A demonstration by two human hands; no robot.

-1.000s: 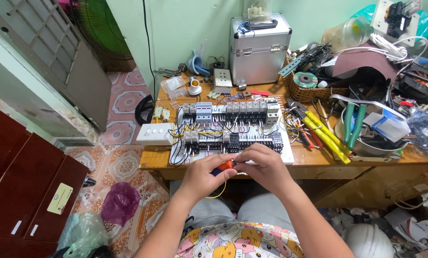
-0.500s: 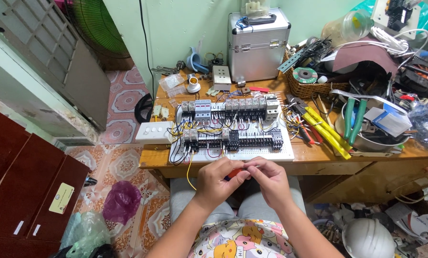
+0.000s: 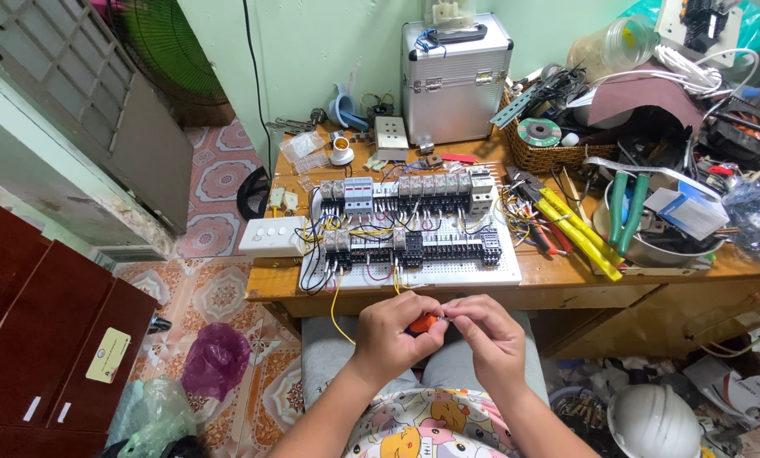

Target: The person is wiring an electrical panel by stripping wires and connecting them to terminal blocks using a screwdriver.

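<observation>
- Left hand (image 3: 394, 331), low in the centre of the frame, is clenched around a small orange-handled tool (image 3: 423, 323); only a bit of the orange grip shows between thumb and fingers, held close over the lap so its tip meets the other hand.
- Right hand (image 3: 488, 332), just beside it, pinches something thin at the tool's tip with thumb and forefinger; what it is stays too small to tell, possibly a wire end.
- Yellow wire (image 3: 334, 307) hangs from the board's lower edge down toward the left hand, slack enough to reach the lap.
- Wiring board (image 3: 410, 227) lies flat at mid-frame on the wooden table (image 3: 558, 273), rows of breakers and terminals facing up, near the front edge within easy reach.
- White switch plate (image 3: 273, 237) sits touching the table's left end.
- Yellow-handled pliers (image 3: 577, 229) lie right of the board, handles toward the person.
- Metal case (image 3: 455, 78) stands upright against the wall, upper centre, clear of the working area.
- White hard hat (image 3: 656, 421) rests on the floor, lower right.
</observation>
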